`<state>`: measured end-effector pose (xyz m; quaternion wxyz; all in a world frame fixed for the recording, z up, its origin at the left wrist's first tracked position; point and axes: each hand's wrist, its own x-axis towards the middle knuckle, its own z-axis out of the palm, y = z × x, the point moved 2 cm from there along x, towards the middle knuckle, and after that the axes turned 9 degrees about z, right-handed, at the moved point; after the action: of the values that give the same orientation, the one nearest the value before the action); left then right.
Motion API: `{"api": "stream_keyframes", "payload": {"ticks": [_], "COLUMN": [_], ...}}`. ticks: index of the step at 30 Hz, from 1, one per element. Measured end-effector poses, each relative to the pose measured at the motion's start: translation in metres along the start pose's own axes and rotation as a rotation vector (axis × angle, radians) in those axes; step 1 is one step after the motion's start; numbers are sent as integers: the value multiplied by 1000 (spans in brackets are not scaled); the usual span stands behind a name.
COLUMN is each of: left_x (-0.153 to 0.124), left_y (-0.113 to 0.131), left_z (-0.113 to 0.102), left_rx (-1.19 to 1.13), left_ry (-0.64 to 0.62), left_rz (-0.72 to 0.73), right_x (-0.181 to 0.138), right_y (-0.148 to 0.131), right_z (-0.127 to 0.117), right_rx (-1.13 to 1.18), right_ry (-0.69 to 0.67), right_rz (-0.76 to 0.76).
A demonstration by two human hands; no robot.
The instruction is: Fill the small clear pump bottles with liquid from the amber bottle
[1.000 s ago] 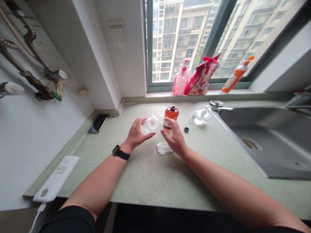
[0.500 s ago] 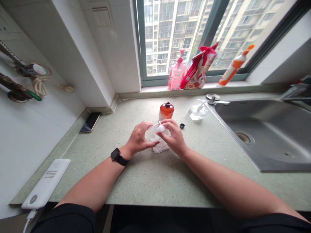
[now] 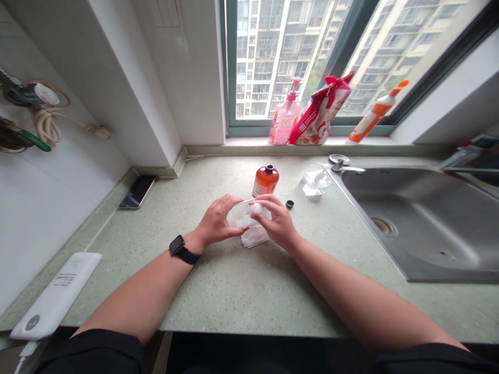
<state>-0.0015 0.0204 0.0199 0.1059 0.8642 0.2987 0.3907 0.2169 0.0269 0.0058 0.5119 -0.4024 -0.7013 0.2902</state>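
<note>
My left hand [image 3: 219, 222] is closed round the side of a clear, see-through bottle [image 3: 238, 212], held tilted above the counter. At its right end, my right hand [image 3: 277, 221] pinches a white rounded pump top [image 3: 255, 208] between thumb and fingers. Whether the top is seated on the bottle I cannot tell. Just beneath the hands lies a folded white cloth or tissue [image 3: 254, 236]. Behind them an orange-brown bottle [image 3: 266, 180] stands upright with its neck uncovered. A small black cap [image 3: 289, 204] rests on the counter to its right.
Another clear bottle with a pump [image 3: 315, 182] is near the steel sink [image 3: 390, 218] at right. A phone [image 3: 137, 192] and white power bank [image 3: 56, 296] lie left. A pink pump bottle [image 3: 286, 122], red bag [image 3: 322, 114] and orange-white bottle [image 3: 370, 120] stand on the windowsill.
The view has shifted slightly, so most things sit a little further left. Both hands keep nearly the same hold on the clear bottle and its white top.
</note>
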Motion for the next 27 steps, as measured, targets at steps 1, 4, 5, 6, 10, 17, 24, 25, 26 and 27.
{"api": "stream_keyframes", "payload": {"ticks": [1,4,5,6,10,17,24,25,26,27], "left_x": [0,0,0,0,0,0,2,2,2,2], "left_y": [0,-1,-1,-2,-3,-1,-1,-1,-1,-1], "left_z": [0,-1,-2,-2,-2,1,0,-1,-1,-1], "left_rx": [-6,-14,-16,-17,-13,64,46,44,41,39], "left_ry": [9,54,69,79,86,34,40,39,37,37], "left_rz": [2,3,1,-3,-14,37,26,20,16,11], "right_x": [0,-1,-1,-2,-2,0,0,0,-1,-1], "right_y": [2,8,9,9,3,-3,2,2,2,1], "right_z": [0,2,3,4,6,6,6,5,5,4], "right_rx": [18,137,177,203,166,24,135,151,151,138], "right_ry": [4,51,73,90,66,55,94,97,101,105], "right_rz": [18,89,110,123,106,46,80,84,83,76]}}
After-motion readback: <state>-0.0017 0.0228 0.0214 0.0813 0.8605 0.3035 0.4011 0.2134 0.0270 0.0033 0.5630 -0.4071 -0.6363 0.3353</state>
